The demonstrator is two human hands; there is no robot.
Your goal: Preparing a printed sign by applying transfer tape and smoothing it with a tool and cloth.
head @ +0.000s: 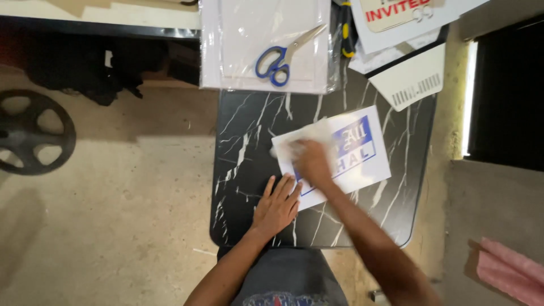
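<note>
1. The printed sheet (345, 150) — white, with a blue block design — lies flat near the middle of the black marble-patterned table (249, 124), its lower left corner just under the fingers of the left hand (277, 204).
2. The left hand is spread open, palm down, pressing on the table and touching the sheet's edge; it grips nothing.
3. The right hand (310, 161) rests on the sheet and seems to hold a pale cloth or crumpled paper (297, 141). It is blurred, so I cannot tell whether the fingers are closed round it or only pressing on it.
4. Risk: the left hand pins only a corner — a hard stroke by the right hand could pivot or crease the sheet.
5. Risk: if the print is fresh or the wad damp, rubbing could smear the blue block.
6. Risk: a wide sweep might push the sheet toward the table's right edge, which is near.
7. The blue-handled scissors (280, 59) lie on a plastic-wrapped stack (238, 68) at the far end, well apart, so they are unlikely to be knocked.
</note>
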